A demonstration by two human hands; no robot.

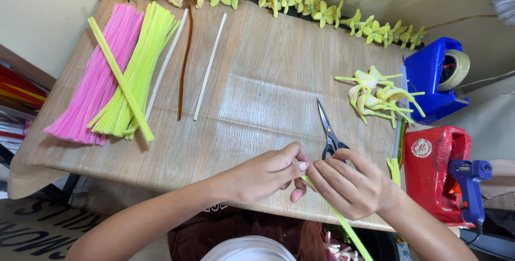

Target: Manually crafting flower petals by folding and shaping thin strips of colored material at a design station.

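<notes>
Both of my hands meet at the table's near edge around one yellow-green pipe cleaner (pixel 343 223). My left hand (pixel 268 175) pinches its upper end between thumb and fingers. My right hand (pixel 351 183) grips it just below, and the stem runs down past the table edge toward my lap. Black-handled scissors (pixel 328 132) lie shut on the wooden table (pixel 257 89), just beyond my right hand. A small pile of bent yellow-green pipe-cleaner pieces (pixel 378 97) lies to the right.
Bundles of pink (pixel 99 86) and yellow-green pipe cleaners (pixel 139 73) lie at the left, with white and brown single stems beside them. A garland of yellow-green flowers (pixel 322 11) lines the far edge. A blue tape dispenser (pixel 434 76), a red box (pixel 437 170) and a blue glue gun (pixel 469 186) stand at the right.
</notes>
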